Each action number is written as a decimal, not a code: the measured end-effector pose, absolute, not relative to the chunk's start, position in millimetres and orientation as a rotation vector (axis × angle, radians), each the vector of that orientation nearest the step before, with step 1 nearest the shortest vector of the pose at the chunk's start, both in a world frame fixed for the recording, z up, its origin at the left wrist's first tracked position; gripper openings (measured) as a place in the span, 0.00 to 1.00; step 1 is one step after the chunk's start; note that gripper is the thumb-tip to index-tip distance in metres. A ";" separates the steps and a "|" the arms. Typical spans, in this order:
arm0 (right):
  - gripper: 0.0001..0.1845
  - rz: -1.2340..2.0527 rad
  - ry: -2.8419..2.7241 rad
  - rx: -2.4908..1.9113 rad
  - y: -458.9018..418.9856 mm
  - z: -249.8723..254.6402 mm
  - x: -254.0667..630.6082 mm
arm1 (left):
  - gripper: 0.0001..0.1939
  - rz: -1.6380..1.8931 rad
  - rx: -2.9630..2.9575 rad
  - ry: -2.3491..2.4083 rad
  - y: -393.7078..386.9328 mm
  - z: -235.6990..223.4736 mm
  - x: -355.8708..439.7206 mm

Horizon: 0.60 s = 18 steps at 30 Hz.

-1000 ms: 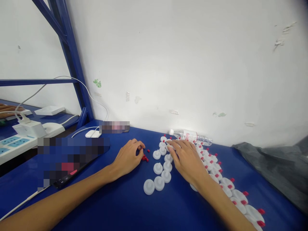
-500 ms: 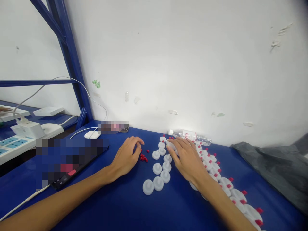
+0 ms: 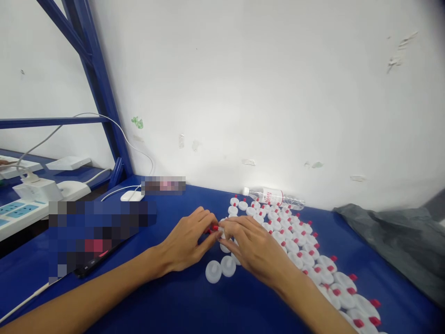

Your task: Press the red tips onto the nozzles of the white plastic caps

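Note:
My left hand is closed in a pinch on a small red cap. My right hand meets it fingertip to fingertip, closed around a white nozzle lid that is mostly covered by the fingers. The red cap sits against the lid's narrow end; whether it is pushed on, I cannot tell. Below the hands lie bare white lids, and others are partly hidden behind my right hand. To the right, white lids with red tips stand in slanting rows. The loose red caps are mostly covered by my left hand.
A clear plastic bottle lies against the wall behind the lids. Dark grey sheeting covers the right edge of the blue table. On the left are a white charger case, cables, a blurred dark object and a power strip.
My right hand has come left and nearer from the far lids, now gripping a white lid. The left hand has closed on a red cap, and both hands have met.

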State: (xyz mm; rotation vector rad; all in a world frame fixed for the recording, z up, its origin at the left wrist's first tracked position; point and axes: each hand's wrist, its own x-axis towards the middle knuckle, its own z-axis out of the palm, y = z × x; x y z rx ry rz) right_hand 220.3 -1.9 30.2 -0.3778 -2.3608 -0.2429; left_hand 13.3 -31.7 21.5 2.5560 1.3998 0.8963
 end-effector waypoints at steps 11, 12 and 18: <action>0.05 -0.331 -2.454 -0.364 -2.4 37.9 220.2 | 0.16 0.912 2.477 1.243 -34.2 26.6 12.8; 0.05 -0.350 -2.464 -0.374 -2.3 39.5 220.2 | 0.18 0.954 2.398 1.259 -33.9 25.7 13.8; 0.09 -0.451 -2.450 -0.388 -6.4 41.1 213.9 | 0.23 1.138 1.850 1.215 -33.3 21.2 25.4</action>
